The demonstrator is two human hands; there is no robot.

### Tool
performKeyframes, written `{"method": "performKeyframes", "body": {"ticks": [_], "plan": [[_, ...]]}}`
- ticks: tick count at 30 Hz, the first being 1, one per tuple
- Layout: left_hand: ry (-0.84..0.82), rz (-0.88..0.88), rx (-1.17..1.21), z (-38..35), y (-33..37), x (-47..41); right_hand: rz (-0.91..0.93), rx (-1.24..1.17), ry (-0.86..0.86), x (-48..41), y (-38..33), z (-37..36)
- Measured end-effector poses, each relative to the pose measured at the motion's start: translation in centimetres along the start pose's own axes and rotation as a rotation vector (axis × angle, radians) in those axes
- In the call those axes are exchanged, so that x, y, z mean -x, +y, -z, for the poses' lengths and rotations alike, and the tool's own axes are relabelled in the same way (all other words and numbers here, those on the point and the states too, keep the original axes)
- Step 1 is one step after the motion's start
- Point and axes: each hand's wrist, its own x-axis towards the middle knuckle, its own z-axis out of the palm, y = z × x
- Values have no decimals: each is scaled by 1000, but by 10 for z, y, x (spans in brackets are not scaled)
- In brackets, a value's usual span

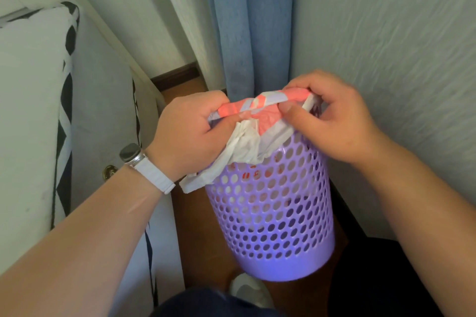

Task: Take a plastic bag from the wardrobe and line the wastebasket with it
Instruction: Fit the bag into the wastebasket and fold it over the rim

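A purple perforated wastebasket (273, 216) stands on the brown floor between a bed and a wall. A white plastic bag with pink print (249, 134) hangs into its mouth and drapes over the near rim. My left hand (190, 134), with a white watch on its wrist, grips the bag's edge at the left of the rim. My right hand (332, 116) pinches the same edge at the right. Between the two hands the bag's top is stretched taut above the basket. The basket's far rim is hidden behind the bag and my hands.
A bed with a white mattress and black-and-white trim (46, 100) runs along the left. A blue curtain (247, 23) hangs behind the basket, a textured wall (399, 41) stands close on the right. My shoe (247, 291) rests just before the basket.
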Motion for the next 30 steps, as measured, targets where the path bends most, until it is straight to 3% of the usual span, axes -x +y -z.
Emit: {"method": "performKeyframes", "body": {"ticks": [5, 11, 15, 30], "plan": [[42, -12, -89, -2, -2, 3, -35, 22, 63, 4, -3, -7], [-151, -135, -108, 9, 13, -5, 87, 168, 71, 6, -9, -16], [-211, -181, -270, 3, 20, -6, 101, 175, 39, 11, -12, -29], [23, 81, -123, 4, 9, -1, 149, 77, 216, 14, -7, -28]]}}
